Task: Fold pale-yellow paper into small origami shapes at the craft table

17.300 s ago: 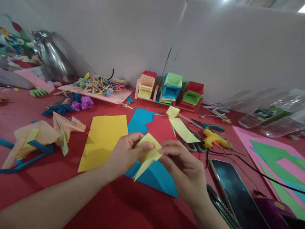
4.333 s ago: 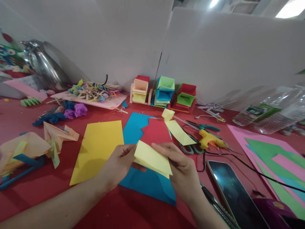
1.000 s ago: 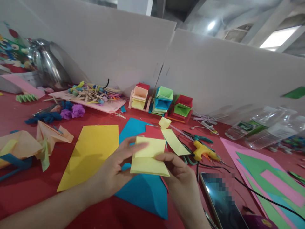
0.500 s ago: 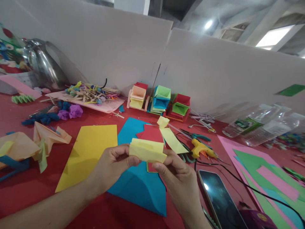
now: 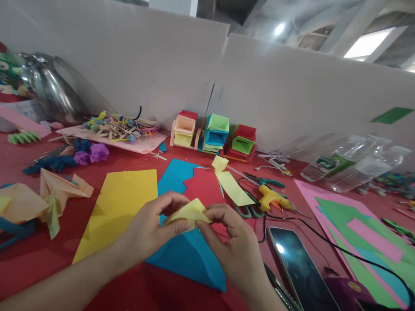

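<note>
Between both hands is a folded piece of pale yellow paper (image 5: pixel 189 212), tilted above the work surface. My left hand (image 5: pixel 155 222) pinches its left end, thumb in front and fingers behind. The right end sits between the thumb and fingers of my right hand (image 5: pixel 233 235). Under the hands lie a blue sheet (image 5: pixel 191 255) and a red paper (image 5: pixel 204 183) with a zigzag edge. A yellow sheet (image 5: pixel 119 203) lies left of them. Beyond the red paper are a pale yellow strip (image 5: pixel 235 188) and a small pale yellow folded piece (image 5: pixel 219 163).
Three folded-paper box stacks (image 5: pixel 216 131) stand against the white partition. At right are a yellow glue gun (image 5: pixel 274 198) with a black cord, pliers (image 5: pixel 272 182), a phone (image 5: pixel 300 263), coloured sheets (image 5: pixel 343 216) and plastic bottles (image 5: pixel 359 168). A metal jug (image 5: pixel 55 86) stands back left.
The yellow paper has turned and tilted in my hands, its left end lower and a corner now pointing up. My right hand has shifted slightly left. The camera view has moved a little.
</note>
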Tool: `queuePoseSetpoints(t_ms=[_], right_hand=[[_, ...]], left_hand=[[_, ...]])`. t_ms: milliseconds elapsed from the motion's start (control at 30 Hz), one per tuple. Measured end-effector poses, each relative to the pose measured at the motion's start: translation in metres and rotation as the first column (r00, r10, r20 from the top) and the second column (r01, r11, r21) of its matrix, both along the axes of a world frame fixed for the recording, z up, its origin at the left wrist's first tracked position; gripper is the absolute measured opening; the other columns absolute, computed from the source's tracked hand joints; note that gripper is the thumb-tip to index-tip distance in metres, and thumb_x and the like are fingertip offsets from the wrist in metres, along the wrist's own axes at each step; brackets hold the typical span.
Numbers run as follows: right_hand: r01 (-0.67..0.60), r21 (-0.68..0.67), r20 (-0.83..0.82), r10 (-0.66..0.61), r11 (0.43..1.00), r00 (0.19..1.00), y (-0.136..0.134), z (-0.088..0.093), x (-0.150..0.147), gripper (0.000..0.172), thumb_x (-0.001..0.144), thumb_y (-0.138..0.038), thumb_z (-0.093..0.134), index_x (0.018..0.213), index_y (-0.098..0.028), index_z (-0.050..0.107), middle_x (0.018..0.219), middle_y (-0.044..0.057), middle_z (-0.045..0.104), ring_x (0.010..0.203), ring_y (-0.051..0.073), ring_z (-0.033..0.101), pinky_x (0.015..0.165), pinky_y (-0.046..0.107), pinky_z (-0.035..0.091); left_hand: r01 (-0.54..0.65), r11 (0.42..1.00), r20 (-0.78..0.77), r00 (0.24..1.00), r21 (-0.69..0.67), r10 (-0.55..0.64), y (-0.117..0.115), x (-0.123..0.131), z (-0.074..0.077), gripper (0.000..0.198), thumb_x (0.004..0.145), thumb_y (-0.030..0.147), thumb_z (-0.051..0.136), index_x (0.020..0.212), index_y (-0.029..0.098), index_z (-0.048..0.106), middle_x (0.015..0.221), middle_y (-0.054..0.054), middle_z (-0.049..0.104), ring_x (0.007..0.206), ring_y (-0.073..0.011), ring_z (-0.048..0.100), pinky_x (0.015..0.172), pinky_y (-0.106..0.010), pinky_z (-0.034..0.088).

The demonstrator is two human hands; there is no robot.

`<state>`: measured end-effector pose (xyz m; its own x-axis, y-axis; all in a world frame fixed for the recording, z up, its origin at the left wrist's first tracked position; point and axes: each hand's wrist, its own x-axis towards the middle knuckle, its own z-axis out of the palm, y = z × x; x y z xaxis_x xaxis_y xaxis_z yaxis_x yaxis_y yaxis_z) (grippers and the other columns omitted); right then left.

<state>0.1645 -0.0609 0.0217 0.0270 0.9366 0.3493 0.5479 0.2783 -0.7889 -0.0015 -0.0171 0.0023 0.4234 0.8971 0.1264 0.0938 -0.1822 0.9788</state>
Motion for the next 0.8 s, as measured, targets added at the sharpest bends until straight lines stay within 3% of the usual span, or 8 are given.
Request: queuePoseSetpoints(t_ms=[100, 233, 433, 667, 800], right_hand=[[0.011, -0.016, 0.022, -0.011, 1.000, 1.000, -0.001, 0.000, -0.001, 0.006, 0.076, -0.018, 0.058, 0.082, -0.020, 0.056, 0.075, 0.000, 0.061, 0.070, 0.013, 0.059, 0.064, 0.023, 0.047], [-0.074, 0.009, 0.064, 0.074, 0.997, 0.995, -0.002, 0.000, -0.001, 0.009, 0.077, -0.019, 0.058, 0.085, -0.021, 0.058, 0.078, 0.000, 0.064, 0.072, 0.013, 0.060, 0.066, 0.024, 0.048], [-0.153, 0.104, 0.149, 0.136, 0.983, 0.979, -0.003, 0.000, 0.000, 0.015, 0.078, -0.015, 0.057, 0.091, -0.023, 0.059, 0.084, 0.001, 0.065, 0.076, 0.013, 0.062, 0.069, 0.023, 0.050], [-0.196, 0.179, 0.161, 0.168, 0.964, 0.973, -0.001, 0.002, 0.002, 0.015, 0.080, -0.015, 0.057, 0.091, -0.023, 0.063, 0.089, 0.003, 0.064, 0.083, 0.014, 0.062, 0.072, 0.024, 0.051], [-0.197, 0.165, 0.120, 0.179, 0.966, 0.977, -0.003, 0.002, 0.003, 0.011, 0.080, -0.017, 0.058, 0.088, -0.022, 0.064, 0.092, 0.003, 0.064, 0.082, 0.014, 0.062, 0.072, 0.024, 0.051]], left_hand=[[0.183, 0.968, -0.035, 0.981, -0.172, -0.192, 0.005, -0.002, 0.000, 0.025, 0.075, 0.037, 0.062, 0.087, 0.016, 0.060, 0.076, 0.000, 0.057, 0.068, -0.0121, 0.051, 0.061, -0.022, 0.040], [0.308, 0.886, 0.095, 0.951, -0.347, -0.293, 0.006, -0.001, -0.006, 0.031, 0.074, 0.042, 0.062, 0.090, 0.015, 0.060, 0.072, 0.001, 0.056, 0.062, -0.0099, 0.048, 0.057, -0.021, 0.037], [0.410, 0.850, 0.083, 0.910, -0.331, -0.406, -0.004, 0.000, -0.002, 0.027, 0.080, 0.042, 0.055, 0.084, 0.016, 0.062, 0.080, -0.002, 0.060, 0.073, -0.0129, 0.052, 0.067, -0.023, 0.041], [0.418, 0.857, 0.102, 0.908, -0.302, -0.407, -0.005, 0.002, 0.002, 0.025, 0.083, 0.040, 0.050, 0.079, 0.016, 0.058, 0.074, 0.000, 0.055, 0.069, -0.0116, 0.051, 0.067, -0.024, 0.044], [0.460, 0.833, 0.132, 0.887, -0.307, -0.442, -0.005, 0.001, 0.002, 0.025, 0.084, 0.039, 0.050, 0.078, 0.016, 0.056, 0.074, 0.000, 0.055, 0.068, -0.0109, 0.051, 0.066, -0.023, 0.043]])
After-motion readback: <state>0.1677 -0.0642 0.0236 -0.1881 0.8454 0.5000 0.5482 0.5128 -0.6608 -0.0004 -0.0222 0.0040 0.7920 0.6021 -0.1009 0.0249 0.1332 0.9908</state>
